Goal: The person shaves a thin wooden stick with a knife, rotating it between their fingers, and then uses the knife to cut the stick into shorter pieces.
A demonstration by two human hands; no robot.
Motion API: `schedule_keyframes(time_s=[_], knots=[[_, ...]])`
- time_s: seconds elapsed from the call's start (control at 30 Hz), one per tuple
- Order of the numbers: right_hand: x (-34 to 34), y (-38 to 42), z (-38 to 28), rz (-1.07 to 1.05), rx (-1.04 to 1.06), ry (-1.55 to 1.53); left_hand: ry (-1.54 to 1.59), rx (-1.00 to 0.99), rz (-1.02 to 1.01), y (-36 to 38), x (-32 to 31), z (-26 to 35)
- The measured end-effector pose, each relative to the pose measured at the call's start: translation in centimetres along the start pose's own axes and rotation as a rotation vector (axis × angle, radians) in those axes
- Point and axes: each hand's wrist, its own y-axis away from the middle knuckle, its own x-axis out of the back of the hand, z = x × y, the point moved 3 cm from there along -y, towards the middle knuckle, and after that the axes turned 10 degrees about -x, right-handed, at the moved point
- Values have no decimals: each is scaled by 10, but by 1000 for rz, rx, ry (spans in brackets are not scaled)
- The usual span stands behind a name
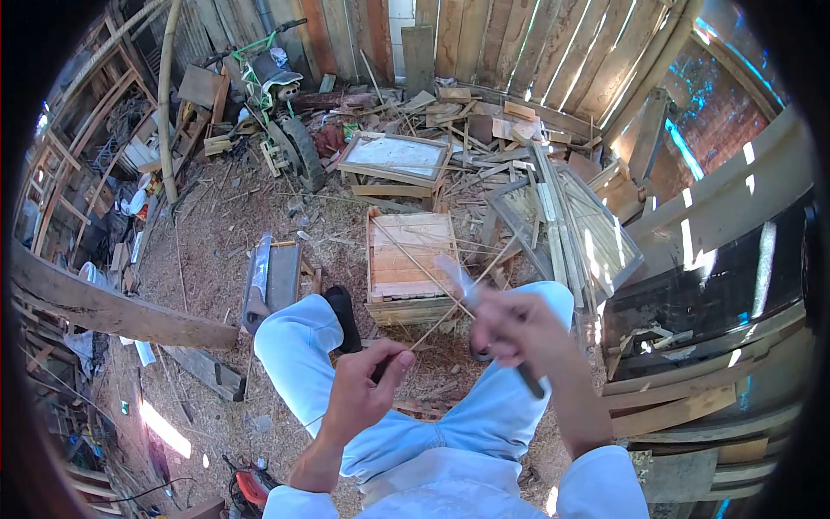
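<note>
My left hand [367, 387] is closed around a thin wooden strip [430, 332], which slants up and away to the right, over the space between my knees. In my right hand [519, 333] is a knife [456, 277], its blade smeared by motion and pointing up and left. The dark end of its handle shows below my fist. The blade overlaps the strip in this view. Just beyond my hands stands a wooden box [411, 255] with a slatted top, and another thin strip lies slantwise across it.
A handsaw [258, 281] rests on a low bench [284, 275] by my left knee. Wood scraps [467, 117] and a framed panel [393, 160] lie by the back wall, near a small motorbike [281, 95]. A beam [121, 307] juts in from the left.
</note>
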Motion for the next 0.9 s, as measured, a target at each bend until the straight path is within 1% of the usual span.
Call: schedule_keyframes(time_s=[0.03,0.07,0.1,0.13,0.17,0.23,0.27,0.3,0.37,0.43,0.5,0.53,0.57,0.63,0.67,0.7,0.77,0.8,0.87,0.9], knots=[[-13,-5,14,-51,-42,47,0,2,3,-3,-2,2],[-18,-8,21,-50,-44,48,-67,-34,18,-7,-3,6],[-23,-9,25,-108,-46,23,-134,-71,32,-9,-4,10],[-27,-10,28,-169,-48,-2,-135,-69,33,-10,-4,12],[-25,-9,23,-171,-51,-5,-142,-100,46,-9,-3,15],[-9,-3,4,-46,-67,-49,-147,-132,56,-7,-1,15],[2,-3,-1,2,-25,-74,-130,-121,63,-4,0,12],[10,-2,-6,5,-22,-72,-114,-113,69,-3,2,10],[21,0,-16,44,60,-121,-124,-117,66,-1,2,5],[7,1,-7,22,50,-146,-136,-113,69,-1,1,6],[-17,1,11,-77,-81,26,-162,-117,49,-6,-2,11],[-22,-2,20,-157,-41,-40,-159,-117,48,-7,-3,10],[-21,-2,17,-156,-42,-43,-148,-134,56,-7,-4,10],[-10,0,7,-70,-117,-76,-143,-146,59,-4,-1,12],[5,-2,4,-12,-33,-48,-139,-128,57,-4,2,14],[15,-1,-9,38,19,-141,-131,-108,57,-3,4,15],[22,-2,-11,10,27,-147,-122,-120,56,-2,4,11],[13,0,-9,8,27,-141,-113,-126,60,-2,3,10],[-13,3,3,-53,-94,-46,-101,-125,65,-4,0,11],[-10,2,3,-52,-93,-46,-89,-120,68,-5,-2,11]])
